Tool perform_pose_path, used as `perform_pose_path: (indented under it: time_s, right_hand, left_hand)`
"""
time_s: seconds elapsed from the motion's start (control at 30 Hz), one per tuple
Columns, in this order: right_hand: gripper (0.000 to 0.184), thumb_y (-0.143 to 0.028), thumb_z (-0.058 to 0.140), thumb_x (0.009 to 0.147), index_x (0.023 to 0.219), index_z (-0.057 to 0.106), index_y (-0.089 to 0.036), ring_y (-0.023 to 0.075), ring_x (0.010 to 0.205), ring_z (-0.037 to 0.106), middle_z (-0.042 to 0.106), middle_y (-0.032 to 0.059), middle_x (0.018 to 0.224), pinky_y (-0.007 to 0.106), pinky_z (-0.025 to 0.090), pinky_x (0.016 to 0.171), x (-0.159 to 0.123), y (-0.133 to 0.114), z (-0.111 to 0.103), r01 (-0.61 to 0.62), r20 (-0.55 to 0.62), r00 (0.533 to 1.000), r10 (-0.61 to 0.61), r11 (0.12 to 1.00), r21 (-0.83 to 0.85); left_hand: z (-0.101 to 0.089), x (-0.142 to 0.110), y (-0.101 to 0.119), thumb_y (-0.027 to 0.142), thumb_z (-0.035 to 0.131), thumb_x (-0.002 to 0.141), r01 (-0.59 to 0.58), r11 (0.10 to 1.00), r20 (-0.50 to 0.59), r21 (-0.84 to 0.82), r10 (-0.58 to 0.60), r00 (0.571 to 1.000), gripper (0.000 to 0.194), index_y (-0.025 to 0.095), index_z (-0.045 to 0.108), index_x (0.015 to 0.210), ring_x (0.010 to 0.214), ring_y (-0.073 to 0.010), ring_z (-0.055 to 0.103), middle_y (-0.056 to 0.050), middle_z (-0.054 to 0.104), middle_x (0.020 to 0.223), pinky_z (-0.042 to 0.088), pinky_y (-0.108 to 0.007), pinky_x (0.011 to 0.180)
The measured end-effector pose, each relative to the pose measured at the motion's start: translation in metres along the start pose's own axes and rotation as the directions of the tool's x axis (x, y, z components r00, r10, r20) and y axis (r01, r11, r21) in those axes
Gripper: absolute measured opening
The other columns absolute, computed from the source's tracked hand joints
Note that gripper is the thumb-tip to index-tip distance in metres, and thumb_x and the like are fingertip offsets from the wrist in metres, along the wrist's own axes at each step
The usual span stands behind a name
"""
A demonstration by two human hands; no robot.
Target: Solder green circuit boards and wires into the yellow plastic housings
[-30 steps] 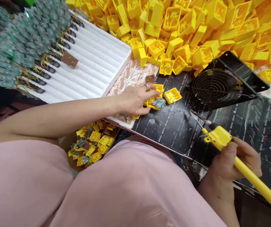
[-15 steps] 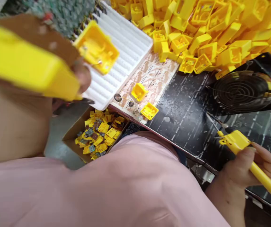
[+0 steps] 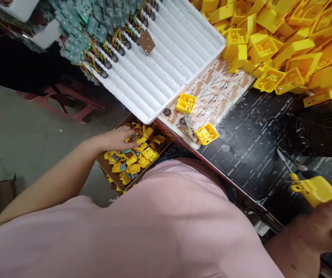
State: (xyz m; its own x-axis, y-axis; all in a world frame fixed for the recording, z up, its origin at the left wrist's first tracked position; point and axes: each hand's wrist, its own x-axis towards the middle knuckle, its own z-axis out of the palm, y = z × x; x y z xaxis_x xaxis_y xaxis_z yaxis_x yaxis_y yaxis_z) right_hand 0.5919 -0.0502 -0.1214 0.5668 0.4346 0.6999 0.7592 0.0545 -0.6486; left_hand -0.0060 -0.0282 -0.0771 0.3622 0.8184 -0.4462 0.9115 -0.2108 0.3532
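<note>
My left hand [image 3: 118,139] reaches down into a cardboard box [image 3: 105,168] below the table edge, its fingers stretched flat over several small yellow assembled parts [image 3: 138,156]; nothing shows in its grip. My right hand [image 3: 316,235] is closed round the handle of a yellow soldering iron [image 3: 313,190], whose tip points up-left over the black mat [image 3: 255,135]. Two open yellow housings [image 3: 186,103] [image 3: 206,133] lie on the patterned sheet near the table edge, with a small wired circuit board [image 3: 189,124] between them.
A white ribbed tray [image 3: 166,77] holds several wired circuit boards [image 3: 96,23] at its far end. A big heap of yellow housings [image 3: 284,38] fills the top right. A black fan [image 3: 325,127] sits at the right. A red stool [image 3: 64,96] stands on the floor.
My left hand carried a yellow housing from the table past the camera and has dropped down into the cardboard box. The view has swung left. My right hand still holds the iron.
</note>
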Motion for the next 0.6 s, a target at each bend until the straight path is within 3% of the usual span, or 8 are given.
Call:
perform_pose_path:
  time_s: [0.07,0.13,0.17,0.2,0.27,0.37,0.47,0.6]
  right_hand:
    - [0.052,-0.081,0.076,0.056,0.073,0.077,-0.032,0.0222,0.052,0.039,0.036,0.0007,0.052,0.061,0.042,0.069,-0.002,-0.004,0.002,0.143,-0.161,0.979,-0.127,0.985,0.096]
    - [0.048,-0.077,0.082,0.059,0.077,0.082,-0.032,0.0178,0.047,0.034,0.04,0.001,0.05,0.055,0.038,0.064,-0.003,-0.004,0.004,0.229,-0.215,0.957,-0.195,0.962,0.147]
    - [0.047,-0.075,0.084,0.061,0.079,0.084,-0.032,0.0173,0.047,0.034,0.042,0.0012,0.05,0.053,0.037,0.063,-0.003,-0.004,0.004,0.251,-0.223,0.951,-0.213,0.955,0.158]
    - [0.045,-0.073,0.085,0.062,0.08,0.084,-0.032,0.0171,0.046,0.034,0.043,0.0013,0.049,0.051,0.035,0.062,-0.003,-0.003,0.005,0.273,-0.229,0.945,-0.232,0.947,0.168]
    - [0.044,-0.072,0.087,0.064,0.081,0.085,-0.031,0.0165,0.046,0.033,0.044,0.0013,0.049,0.048,0.032,0.061,-0.002,-0.001,0.004,0.308,-0.223,0.938,-0.266,0.934,0.179]
    - [0.042,-0.068,0.087,0.065,0.082,0.084,-0.029,0.0166,0.047,0.034,0.049,0.0021,0.051,0.047,0.032,0.06,-0.003,-0.001,0.001,0.295,-0.182,0.947,-0.263,0.939,0.175]
    - [0.038,-0.064,0.086,0.066,0.081,0.083,-0.029,0.0182,0.049,0.039,0.055,0.0033,0.055,0.049,0.036,0.062,-0.005,-0.004,-0.001,0.228,-0.15,0.967,-0.208,0.965,0.128]
    - [0.044,-0.07,0.079,0.061,0.076,0.078,-0.029,0.0188,0.049,0.039,0.055,0.0031,0.054,0.045,0.033,0.056,-0.009,-0.007,0.001,0.166,-0.144,0.978,-0.15,0.98,0.108]
  left_hand:
    - [-0.003,0.008,0.032,0.052,0.057,0.107,-0.184,0.983,0.049,0.016,0.183,0.982,0.052,0.014,0.073,0.138,0.127,-0.029,0.075,-0.017,0.077,0.14,0.061,-0.036,0.108]
    - [-0.019,0.016,0.069,0.038,0.05,0.112,-0.492,0.865,0.073,-0.095,0.499,0.863,0.04,0.021,0.073,0.139,0.126,-0.0194,0.076,-0.01,0.078,0.142,0.058,-0.026,0.109]
    - [-0.029,0.022,0.088,0.033,0.046,0.113,-0.579,0.81,-0.05,-0.092,0.577,0.815,0.039,0.022,0.073,0.139,0.127,-0.0175,0.075,-0.009,0.078,0.14,0.056,-0.026,0.112]
    - [-0.039,0.031,0.104,0.034,0.048,0.111,-0.609,0.793,-0.19,0.002,0.598,0.778,0.041,0.023,0.071,0.143,0.138,-0.0208,0.069,-0.011,0.074,0.147,0.054,-0.031,0.118]
    - [-0.052,0.054,0.13,0.047,0.061,0.105,-0.527,0.821,-0.288,0.218,0.57,0.769,0.055,0.025,0.062,0.155,0.161,-0.0356,0.047,-0.014,0.056,0.169,0.042,-0.054,0.13]
    - [-0.049,0.089,0.149,0.066,0.071,0.095,-0.386,0.811,-0.191,0.439,0.504,0.842,0.085,0.021,0.05,0.165,0.161,-0.0486,0.041,-0.022,0.046,0.174,0.043,-0.07,0.122]
    - [-0.034,0.1,0.151,0.052,0.065,0.103,-0.43,0.742,-0.085,0.514,0.542,0.836,0.067,0.016,0.056,0.159,0.137,-0.0394,0.066,-0.022,0.07,0.149,0.058,-0.052,0.1]
    - [-0.043,0.063,0.132,0.027,0.051,0.106,-0.586,0.731,-0.229,0.35,0.673,0.704,0.031,0.02,0.079,0.12,0.107,-0.0247,0.077,-0.011,0.083,0.114,0.06,-0.036,0.089]
